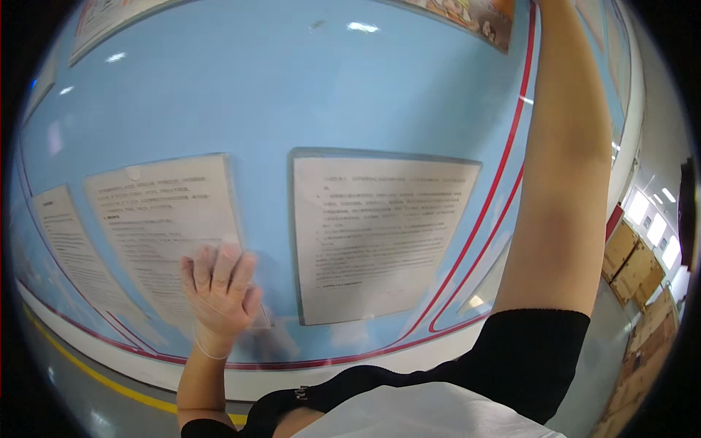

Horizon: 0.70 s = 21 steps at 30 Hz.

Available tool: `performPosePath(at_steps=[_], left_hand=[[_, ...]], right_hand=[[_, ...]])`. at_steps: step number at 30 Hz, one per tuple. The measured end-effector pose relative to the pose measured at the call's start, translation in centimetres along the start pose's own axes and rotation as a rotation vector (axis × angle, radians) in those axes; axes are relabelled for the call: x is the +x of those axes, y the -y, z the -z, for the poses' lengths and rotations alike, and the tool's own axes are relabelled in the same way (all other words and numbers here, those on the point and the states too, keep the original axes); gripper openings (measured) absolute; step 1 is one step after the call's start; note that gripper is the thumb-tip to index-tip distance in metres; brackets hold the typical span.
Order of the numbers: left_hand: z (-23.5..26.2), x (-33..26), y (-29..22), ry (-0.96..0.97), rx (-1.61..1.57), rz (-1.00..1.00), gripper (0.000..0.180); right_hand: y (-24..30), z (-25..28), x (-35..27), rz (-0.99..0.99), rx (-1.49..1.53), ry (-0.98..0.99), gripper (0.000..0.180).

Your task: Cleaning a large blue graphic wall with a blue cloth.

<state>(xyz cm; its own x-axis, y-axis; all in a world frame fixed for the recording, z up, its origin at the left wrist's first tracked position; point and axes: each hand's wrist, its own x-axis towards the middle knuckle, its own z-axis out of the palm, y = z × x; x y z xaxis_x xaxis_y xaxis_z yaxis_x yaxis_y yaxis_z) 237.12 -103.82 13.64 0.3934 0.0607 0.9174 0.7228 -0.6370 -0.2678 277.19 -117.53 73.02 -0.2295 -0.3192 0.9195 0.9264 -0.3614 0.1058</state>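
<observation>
My left hand (pixel 220 286) is raised against a glossy light blue wall board (pixel 380 95), fingers apart and pointing up, holding nothing. A thin pale band circles that wrist. The fingers lie over the lower right part of a printed sheet (pixel 157 208) in a clear sleeve; whether they press on it, I cannot tell. Right of the hand hangs a second printed sheet (pixel 380 233) in a clear sleeve with a grey edge. My right arm (pixel 562 160) stretches straight up past the board's right side, and its hand is beyond the top edge of the picture.
Another printed sheet (pixel 77 244) hangs further left, and a colourful poster (pixel 467 18) is at the top. Red lines (pixel 504 171) border the board. A yellow floor stripe (pixel 109 383) runs below on the left. Brown boxes (pixel 634 252) stand at the far right.
</observation>
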Motion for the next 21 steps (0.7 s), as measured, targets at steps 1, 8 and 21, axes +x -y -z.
performPosePath(at_steps=[1,8,21], left_hand=[[0.0,0.1,0.0,0.007,0.028,0.005,0.05],[0.2,1.4,-0.4,-0.078,0.033,-0.042,0.052],[2.7,3.4,-2.8,-0.189,-0.142,-0.069,0.056]], right_hand=[[-2.5,0.2,-0.5,-0.007,0.02,0.004,0.03],[-5.8,3.8,-7.3,0.339,0.335,0.037,0.027],[3.1,21.1,-32.8,0.295,0.378,0.37,0.033]])
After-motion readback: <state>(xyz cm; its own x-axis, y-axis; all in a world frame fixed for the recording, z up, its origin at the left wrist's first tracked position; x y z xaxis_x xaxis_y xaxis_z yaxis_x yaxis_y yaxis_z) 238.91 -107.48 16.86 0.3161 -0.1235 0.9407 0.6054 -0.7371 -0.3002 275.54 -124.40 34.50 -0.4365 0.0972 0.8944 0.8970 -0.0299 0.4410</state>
